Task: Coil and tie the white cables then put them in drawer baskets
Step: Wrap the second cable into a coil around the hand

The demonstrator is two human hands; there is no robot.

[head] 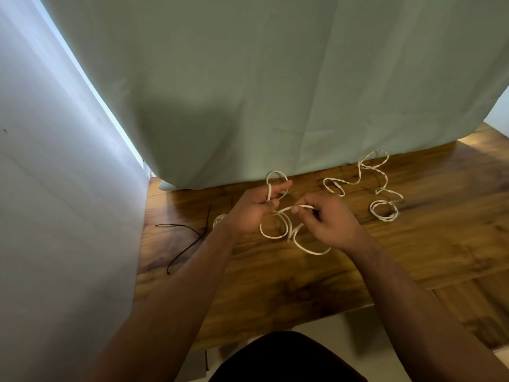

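Above a glossy brown wooden worktop [275, 285], both of my hands work on a thin white cable [287, 208]. My left grip [254, 209] is clenched on it, fingers curled round the base of a small loop that stands up past the knuckles. My right grip [329, 224] pinches the same cable between thumb and fingertips, just beside the left.

A short stretch of the cable runs between the two grips, its long axis lying left to right across my view. The rest of it hangs in loose bends below and between the grips, on my side of them, the lowest bend reaching under my right wrist. That slack is nearer my right grip than my left. I judge that the coming wind turns on this: the right grip would feed the slack leftward, onto the loop the left grip keeps. The coil looks barely begun and no tie is on it yet.

A second white cable [385, 217] lies on the worktop well to the right, partly twisted, one end in a small ring. A thin dark cord [184, 255] lies to the left, near a pale wall [55, 188]. A grey-green cloth [275, 92] hangs behind, its hem on the worktop. No drawer baskets are in view.
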